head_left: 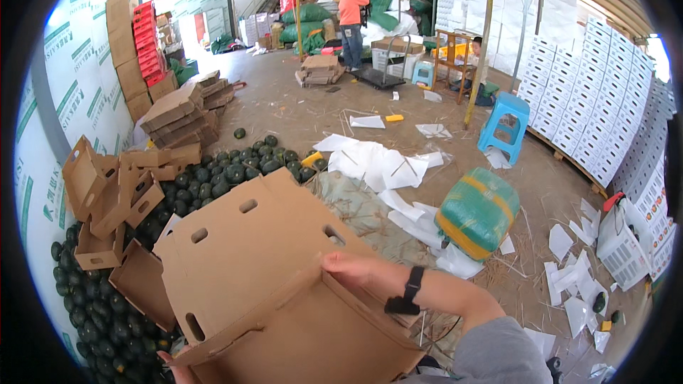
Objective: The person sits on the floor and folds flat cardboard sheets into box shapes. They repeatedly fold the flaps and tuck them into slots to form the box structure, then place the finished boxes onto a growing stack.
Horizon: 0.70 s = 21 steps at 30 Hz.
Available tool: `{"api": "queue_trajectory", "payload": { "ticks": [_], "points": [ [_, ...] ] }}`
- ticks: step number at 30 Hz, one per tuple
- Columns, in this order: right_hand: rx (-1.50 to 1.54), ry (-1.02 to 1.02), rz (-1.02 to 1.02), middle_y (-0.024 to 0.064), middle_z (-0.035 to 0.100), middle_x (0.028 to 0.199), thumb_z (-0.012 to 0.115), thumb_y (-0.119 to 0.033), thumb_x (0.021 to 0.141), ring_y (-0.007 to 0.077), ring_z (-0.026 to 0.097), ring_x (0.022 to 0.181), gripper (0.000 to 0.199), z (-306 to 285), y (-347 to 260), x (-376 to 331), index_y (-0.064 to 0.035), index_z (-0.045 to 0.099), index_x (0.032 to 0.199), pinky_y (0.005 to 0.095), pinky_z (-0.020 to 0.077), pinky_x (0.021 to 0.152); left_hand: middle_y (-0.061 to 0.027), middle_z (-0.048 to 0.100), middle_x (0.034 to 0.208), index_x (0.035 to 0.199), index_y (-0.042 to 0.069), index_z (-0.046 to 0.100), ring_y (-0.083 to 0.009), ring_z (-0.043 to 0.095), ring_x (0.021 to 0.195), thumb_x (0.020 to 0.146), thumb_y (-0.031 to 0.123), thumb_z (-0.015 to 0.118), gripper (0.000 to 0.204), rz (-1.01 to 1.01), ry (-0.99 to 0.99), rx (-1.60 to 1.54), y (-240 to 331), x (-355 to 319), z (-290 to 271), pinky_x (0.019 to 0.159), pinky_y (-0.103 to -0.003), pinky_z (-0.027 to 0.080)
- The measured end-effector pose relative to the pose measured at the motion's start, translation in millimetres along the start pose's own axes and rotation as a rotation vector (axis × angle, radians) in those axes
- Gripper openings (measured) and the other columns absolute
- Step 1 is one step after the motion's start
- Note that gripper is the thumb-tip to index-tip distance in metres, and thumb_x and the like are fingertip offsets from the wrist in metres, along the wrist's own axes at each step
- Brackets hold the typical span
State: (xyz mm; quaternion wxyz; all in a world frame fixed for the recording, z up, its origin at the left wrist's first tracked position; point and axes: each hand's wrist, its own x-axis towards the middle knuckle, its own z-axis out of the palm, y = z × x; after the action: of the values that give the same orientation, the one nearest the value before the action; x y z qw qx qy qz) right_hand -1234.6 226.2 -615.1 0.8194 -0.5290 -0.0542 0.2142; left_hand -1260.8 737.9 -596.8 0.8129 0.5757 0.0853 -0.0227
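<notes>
carton [263, 277] sits near centre, just in front of the person, half-formed: the broad panel with oval hand-holes stands tilted up on the far side, a side flap hangs out to the left, and the near panels run off the lower edge. judged from this, the box is partly folded up; flaps are not yet locked and nothing is loaded in it.

right hand [348, 267] lies along the upper right edge of the carton, fingers curled over the cardboard rim and gripping it; a black band sits on the wrist. left hand [174, 368] shows only as fingertips at the lower left corner of the carton, touching its underside edge; how far those fingers are closed, cannot tell.

work already standing: a loose stack of made-up cartons [114, 192] to the left, near the wall. flat cardboard blanks [178, 114] piled further off on the left.

surroundings: heap of dark green melons [235, 167] spreads on the floor from far of the carton round to the near left, close under the side flap. a green sack [478, 212] with yellow bands lies right, white paper sheets [377, 163] scattered between. blue stool [505, 124] far right, white boxes [583, 99] stacked along the right wall. another person in an orange top [351, 18] stands far off, well apart.

obstruction: melons and made-up cartons crowd the left side; the right is more open.
</notes>
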Motion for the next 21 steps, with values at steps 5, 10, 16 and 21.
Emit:
{"api": "queue_trajectory", "payload": {
  "ticks": [5,10,16,21],
  "points": [
    [-1.166,-0.486,-0.004,0.0056,0.065,0.099,0.064,-0.032,0.091,0.0176,0.062,0.096,0.032,41.3,-84.4,7.1,-0.0049,0.062,0.108,0.034,0.0499,0.082,-0.0094,0.065,0.115,0.129,0.001,0.055,-0.0205,0.062,0.109,0.083,0.041,0.075,0.063,-0.103,-0.734,0.677,106.5,-12.4,71.7,0.097,-0.04,0.048],
    [-2.01,-0.279,-0.265,0.011,0.066,0.087,0.066,-0.022,0.08,0.0292,0.066,0.087,0.024,91.7,-44.4,23.5,-0.0046,0.061,0.097,0.0431,0.0537,0.073,-0.0113,0.064,0.086,0.097,0.009,0.063,-0.0315,0.065,0.083,0.073,0.04,0.077,0.041,0.62,-0.657,2.014,51.3,-11.4,132.6,0.07,-0.046,0.05],
    [-1.793,0.158,-0.639,0.0164,0.062,0.105,0.069,-0.021,0.078,0.0363,0.06,0.1,0.037,113.3,-98.8,24.2,-0.0036,0.058,0.109,0.0466,0.0503,0.084,-0.0109,0.064,0.07,0.074,0.012,0.063,-0.0306,0.065,0.067,0.072,0.036,0.074,0.026,0.667,-0.411,2.091,103.7,12.2,103.2,0.058,-0.046,0.048],
    [-1.585,0.654,-0.749,0.0226,0.049,0.134,0.071,-0.025,0.083,0.0405,0.047,0.123,0.06,43.1,-122.5,-38.7,-0.0008,0.045,0.132,0.0459,0.0396,0.104,-0.0091,0.065,0.109,0.14,0.007,0.048,-0.0144,0.059,0.08,0.093,0.011,0.057,0.049,0.519,0.18,0.782,192.7,66.5,8.7,0.065,-0.029,0.049]
  ]
}}
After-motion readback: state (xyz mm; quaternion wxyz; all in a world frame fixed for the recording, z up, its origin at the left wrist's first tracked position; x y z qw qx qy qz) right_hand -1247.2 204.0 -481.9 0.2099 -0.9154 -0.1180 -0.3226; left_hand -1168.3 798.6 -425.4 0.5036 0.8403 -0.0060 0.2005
